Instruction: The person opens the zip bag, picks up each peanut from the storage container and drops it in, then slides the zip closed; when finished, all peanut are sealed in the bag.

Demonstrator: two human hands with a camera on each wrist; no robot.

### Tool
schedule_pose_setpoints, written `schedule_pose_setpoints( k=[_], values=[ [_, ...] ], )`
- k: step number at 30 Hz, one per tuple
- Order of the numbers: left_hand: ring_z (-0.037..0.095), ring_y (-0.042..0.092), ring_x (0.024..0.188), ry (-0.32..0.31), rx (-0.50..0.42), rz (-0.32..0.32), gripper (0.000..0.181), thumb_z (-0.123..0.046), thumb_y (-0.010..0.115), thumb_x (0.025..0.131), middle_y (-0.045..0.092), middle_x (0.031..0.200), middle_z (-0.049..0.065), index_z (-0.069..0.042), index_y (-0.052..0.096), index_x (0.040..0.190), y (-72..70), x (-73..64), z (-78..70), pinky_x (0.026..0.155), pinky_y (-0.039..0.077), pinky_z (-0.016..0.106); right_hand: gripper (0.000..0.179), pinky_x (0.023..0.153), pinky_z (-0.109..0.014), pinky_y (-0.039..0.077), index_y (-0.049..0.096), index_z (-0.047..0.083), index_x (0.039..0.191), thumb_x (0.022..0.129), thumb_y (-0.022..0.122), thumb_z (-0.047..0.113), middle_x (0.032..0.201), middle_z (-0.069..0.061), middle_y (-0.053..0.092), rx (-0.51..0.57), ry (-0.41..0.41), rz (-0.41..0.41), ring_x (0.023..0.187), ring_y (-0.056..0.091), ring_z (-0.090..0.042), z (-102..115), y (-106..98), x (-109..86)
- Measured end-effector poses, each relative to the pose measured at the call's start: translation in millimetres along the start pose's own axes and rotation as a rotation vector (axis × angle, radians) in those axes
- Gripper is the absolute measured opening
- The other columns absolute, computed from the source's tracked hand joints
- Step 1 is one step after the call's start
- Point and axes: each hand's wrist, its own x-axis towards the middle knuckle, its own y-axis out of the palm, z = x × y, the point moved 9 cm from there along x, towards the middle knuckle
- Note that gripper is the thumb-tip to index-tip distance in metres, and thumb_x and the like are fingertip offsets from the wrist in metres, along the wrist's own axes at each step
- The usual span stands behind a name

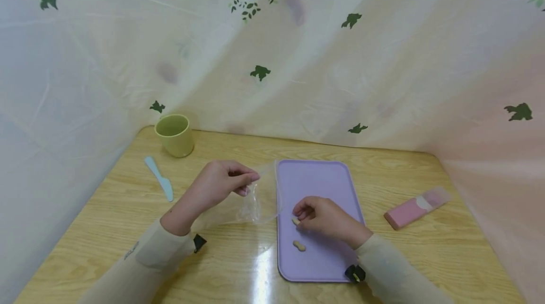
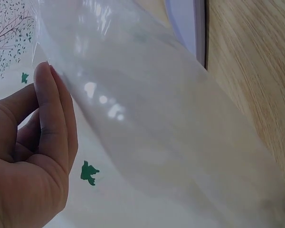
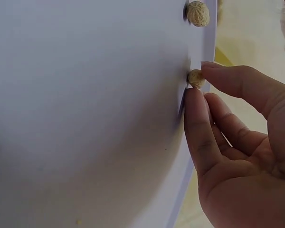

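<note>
My left hand (image 1: pixel 219 183) pinches the top edge of a clear plastic bag (image 1: pixel 266 197) between thumb and fingers. The bag hangs at the left edge of a lilac tray (image 1: pixel 315 176), and in the left wrist view it spreads wide from the fingertips. Over the tray, my right hand (image 1: pixel 328 219) has thumb and index finger on either side of a peanut in its shell (image 3: pixel 195 78), close to the tray's surface. A second peanut (image 1: pixel 299 245) lies on the tray nearer me, apart from the hand.
A green cup (image 1: pixel 176 138) stands at the back left of the wooden table (image 1: pixel 230 275), with a light blue plastic knife (image 1: pixel 159 178) in front of it. Right of the tray lies a pink packet (image 1: pixel 408 211). A printed cloth (image 1: pixel 298 91) hangs behind the table.
</note>
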Motion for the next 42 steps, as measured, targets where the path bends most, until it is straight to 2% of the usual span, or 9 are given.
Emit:
schedule_pose_setpoints(
  k=[17,26,30,35,42],
  values=[
    [0.012,0.077,0.083,-0.008,-0.011,0.000,0.026,-0.035,0.075,0.102,0.081,0.099,0.003,-0.014,0.082,0.115,-0.2,-3.2,0.3,0.092,0.065,0.043,0.013,0.075,-0.019,0.055,0.076,0.007,0.101,0.090,0.081,0.005,0.094,-0.002,0.074,-0.042,-0.041,-0.001,0.086,0.065,-0.011,4.2,0.8,1.2],
    [0.012,0.077,0.082,0.009,0.009,0.000,0.026,-0.037,0.075,0.101,0.080,0.095,0.002,-0.015,0.083,0.114,-0.5,-3.1,0.2,0.088,0.066,0.037,0.012,0.073,-0.020,0.053,0.076,0.008,0.100,0.089,0.080,0.003,0.094,-0.001,0.075,-0.060,-0.016,-0.008,0.085,0.065,-0.011,9.8,3.3,-0.5],
    [0.012,0.077,0.082,0.011,0.004,0.002,0.026,-0.036,0.075,0.102,0.080,0.096,0.002,-0.015,0.082,0.115,-0.7,-3.1,0.9,0.090,0.066,0.041,0.012,0.073,-0.020,0.054,0.077,0.009,0.100,0.089,0.080,0.006,0.094,0.000,0.075,-0.061,-0.004,-0.014,0.085,0.065,-0.011,6.8,1.2,-0.7],
    [0.012,0.077,0.082,0.016,0.006,0.004,0.026,-0.036,0.075,0.102,0.080,0.096,0.003,-0.015,0.082,0.115,-0.5,-2.5,1.7,0.090,0.066,0.042,0.011,0.076,-0.021,0.055,0.077,0.011,0.104,0.093,0.078,0.011,0.099,0.000,0.076,-0.024,0.018,-0.021,0.089,0.067,-0.012,6.3,-12.5,-3.6],
    [0.012,0.078,0.082,0.019,0.003,0.003,0.026,-0.036,0.075,0.102,0.079,0.095,0.003,-0.014,0.082,0.115,0.0,-2.1,2.3,0.090,0.066,0.044,0.019,0.084,-0.023,0.059,0.076,0.007,0.114,0.099,0.076,0.018,0.109,-0.009,0.077,0.113,-0.049,-0.007,0.099,0.071,-0.017,32.0,-48.4,-13.8]
  ],
)
